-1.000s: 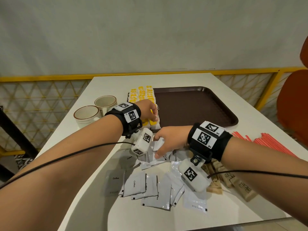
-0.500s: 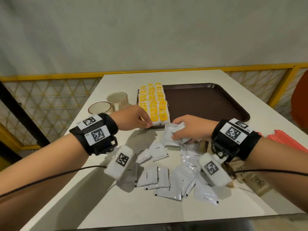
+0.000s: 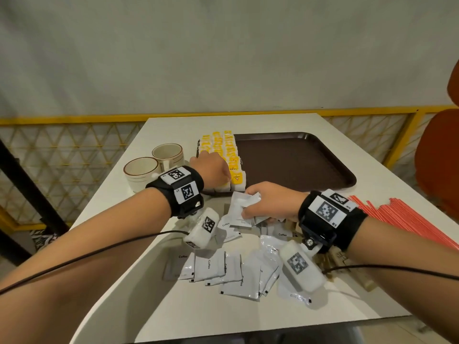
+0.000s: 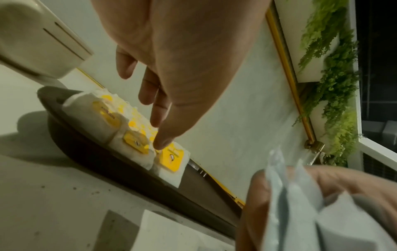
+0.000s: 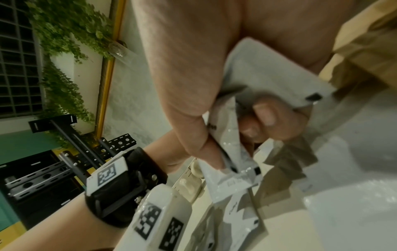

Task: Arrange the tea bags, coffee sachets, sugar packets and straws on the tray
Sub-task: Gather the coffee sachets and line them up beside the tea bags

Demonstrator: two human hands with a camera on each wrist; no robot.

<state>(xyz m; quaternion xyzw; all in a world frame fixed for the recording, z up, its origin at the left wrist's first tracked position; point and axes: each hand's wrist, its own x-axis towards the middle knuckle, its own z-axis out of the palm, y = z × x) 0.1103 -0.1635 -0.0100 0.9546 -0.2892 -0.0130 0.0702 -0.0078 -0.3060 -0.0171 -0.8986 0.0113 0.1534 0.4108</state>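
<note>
The right hand [image 3: 270,201] is clenched round a small bunch of white coffee sachets [image 3: 242,207], thumb on one face and curled fingers [image 5: 264,118] on the other, held just off the table a little short of the tray's [image 3: 310,167] near edge. The left hand [image 3: 211,170] holds nothing; its fingers are straight and relaxed, one fingertip [image 4: 163,142] coming down on the nearest yellow-labelled tea bag [image 4: 171,157], the front of the rows filling the tray strip under that hand.

The step in hand looks like laying the sachets beside the tea bags. To do it well, square the bunch first so the edges line up, then set it on the bare brown floor just past the right knuckles, next to the tea bag rows and not on them. The left fingertip can hold the front tea bag so the row does not slide when the sachets come in. More sachets [image 3: 223,271] lie scattered under and between both wrists; brown sugar packets [image 3: 340,259] sit below the right wrist, and red straws [image 3: 407,217] lie outside the right forearm.

The left wrist view shows the fingertip meeting the tea bag, which the head view hides behind the hand. The right wrist view shows several sachets pinched unevenly; the head view shows only a white wad
</note>
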